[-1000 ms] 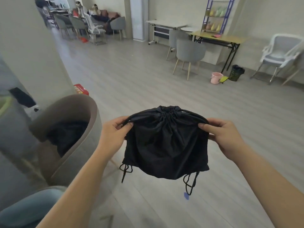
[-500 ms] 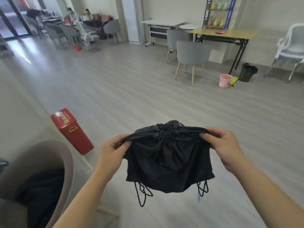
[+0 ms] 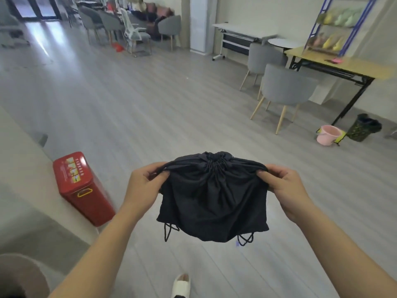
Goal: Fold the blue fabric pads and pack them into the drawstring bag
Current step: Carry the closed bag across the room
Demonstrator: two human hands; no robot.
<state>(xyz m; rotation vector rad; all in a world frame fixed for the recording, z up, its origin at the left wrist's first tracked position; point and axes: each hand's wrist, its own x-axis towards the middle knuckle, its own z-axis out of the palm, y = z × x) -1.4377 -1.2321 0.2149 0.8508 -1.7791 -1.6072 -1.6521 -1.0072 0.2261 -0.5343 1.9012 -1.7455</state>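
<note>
A dark drawstring bag (image 3: 212,201) hangs in the air in front of me, its mouth cinched into a gathered knot at the top middle. My left hand (image 3: 144,183) pinches its upper left corner and cord. My right hand (image 3: 283,188) pinches the upper right corner. Cord loops dangle below both bottom corners. The bag looks bulged, and its contents are hidden. No blue fabric pad is in sight.
A red box (image 3: 80,188) stands on the floor at the left beside a pale wall. A rounded chair back (image 3: 19,274) shows at the bottom left. A grey chair (image 3: 283,89), a pink bucket (image 3: 328,135) and a yellow table (image 3: 343,65) are far right. My shoe (image 3: 181,284) is below.
The view has swung right and away from the rounded chair; the red box came into sight. Both hands keep their hold on the bag's top corners, and the mouth stays cinched.
</note>
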